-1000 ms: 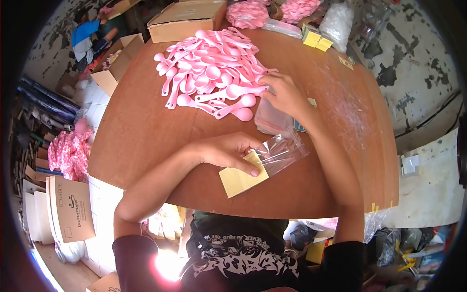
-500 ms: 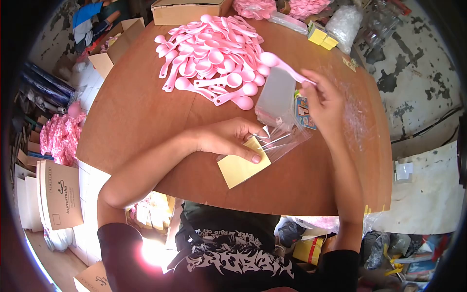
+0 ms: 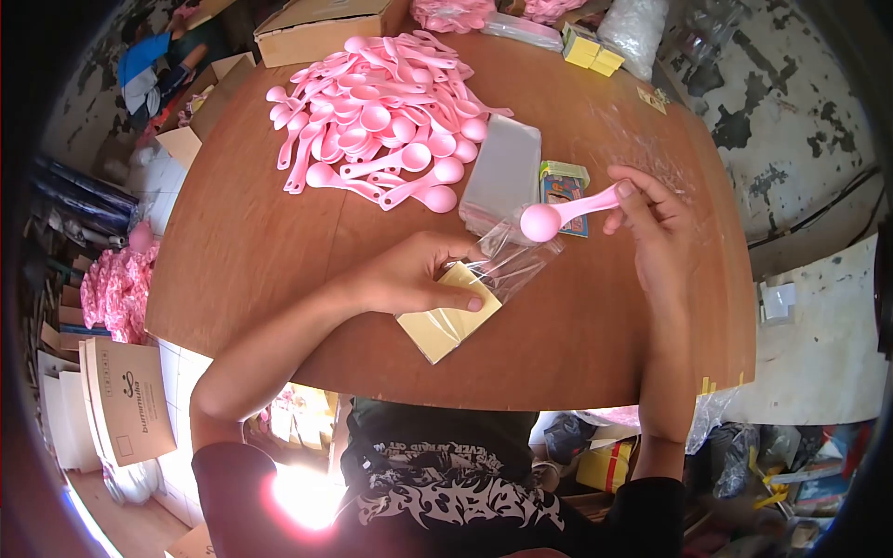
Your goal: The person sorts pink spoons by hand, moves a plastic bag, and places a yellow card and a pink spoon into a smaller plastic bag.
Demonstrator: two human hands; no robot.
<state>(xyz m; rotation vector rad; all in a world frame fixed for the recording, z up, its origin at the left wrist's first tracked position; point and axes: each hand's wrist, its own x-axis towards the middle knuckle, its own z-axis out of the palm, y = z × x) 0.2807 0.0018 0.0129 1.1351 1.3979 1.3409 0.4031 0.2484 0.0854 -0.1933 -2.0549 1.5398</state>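
Observation:
My left hand [image 3: 419, 274] is closed on a clear plastic bag [image 3: 521, 265] with a pale yellow card [image 3: 445, 324] in it, over the near part of the table. The bag's loose end spreads up and to the right. In my right hand [image 3: 656, 223] a pink measuring spoon [image 3: 567, 216] is pinched by its handle, its round bowl pointing left, just above the bag's end. Beyond the bag lie a stack of flat clear bags [image 3: 502, 172] and a small blue and yellow printed box [image 3: 564, 191]. A large pile of pink spoons [image 3: 381, 116] covers the table's far left part.
A cardboard box [image 3: 326, 30], pink bundles [image 3: 454, 14], yellow boxes [image 3: 593, 51] and a whitish plastic bag [image 3: 634, 35] line the table's far edge. Another person [image 3: 149, 70] is at the far left. Cartons [image 3: 130, 400] stand on the floor to the left.
My right hand has brought the spoon from beside the pile toward me, its bowl now over the bag's loose end. My left hand keeps its hold on the bag. The view has shifted slightly.

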